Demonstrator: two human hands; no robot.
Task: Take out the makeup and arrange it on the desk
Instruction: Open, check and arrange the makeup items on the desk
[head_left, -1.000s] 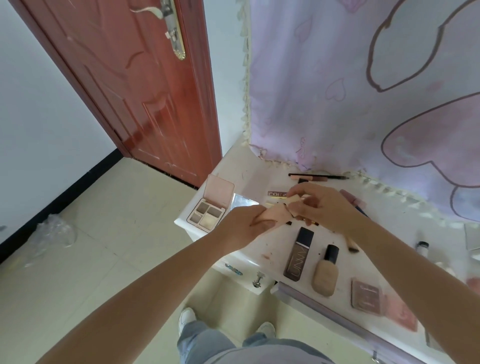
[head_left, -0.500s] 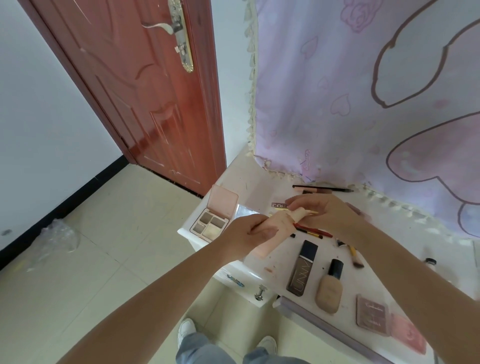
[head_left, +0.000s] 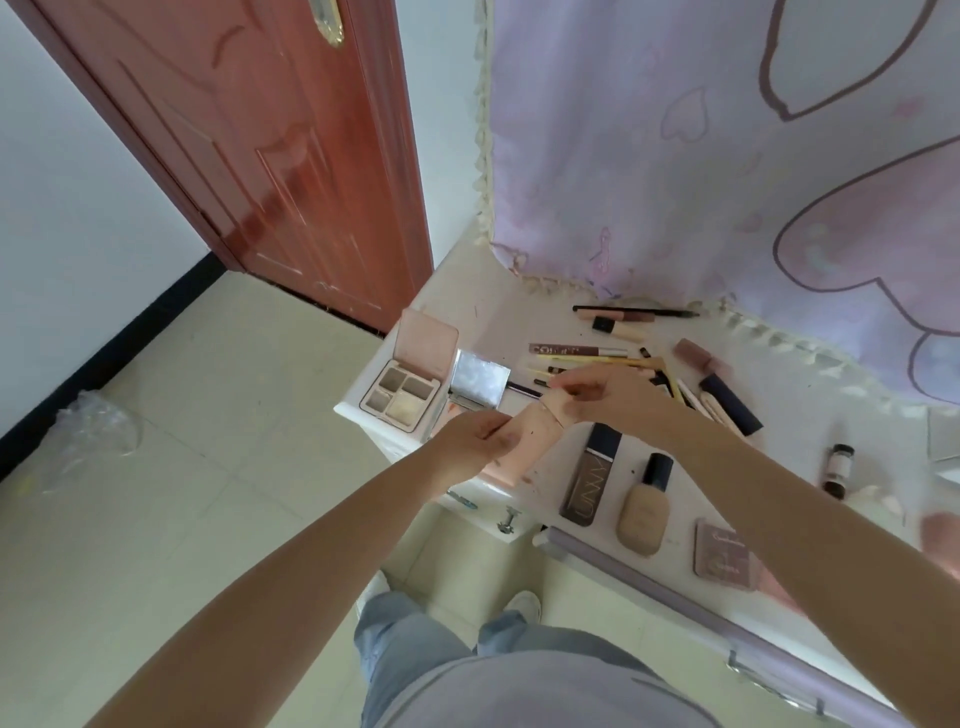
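Far left: tiled floor, a crumpled clear plastic bag against the black skirting. Red-brown door shut behind it.

White desk starts at the corner nearest the door. On that corner an open eyeshadow palette, pink lid tilted up, four muted pans showing. Just beside it to the right, a small mirrored compact, also open.

Left hand over the front edge of the desk, fingers curled round the lower end of a pink pouch. The pouch sits between the two hands, above the desk surface, mouth end toward the right hand.

Right hand at the pouch's upper end; thumb and fingers pinch its pink flap. Whether anything else is in that hand I cannot tell.

Behind the hands, a scatter of pencils and thin brushes lying roughly parallel. Further back, near the curtain hem, a long black pencil.

In front of the right wrist: a dark flat foundation tube with pale lettering, and next to it a beige foundation bottle with a black cap, both lying down, not touching.

Right of these, a dusky-pink blush compact, closed, partly under the forearm. A navy tube and a mauve tube lie up near the curtain. A small dark-capped bottle stands toward the far right.

Pink-and-lilac printed curtain hangs behind the desk.
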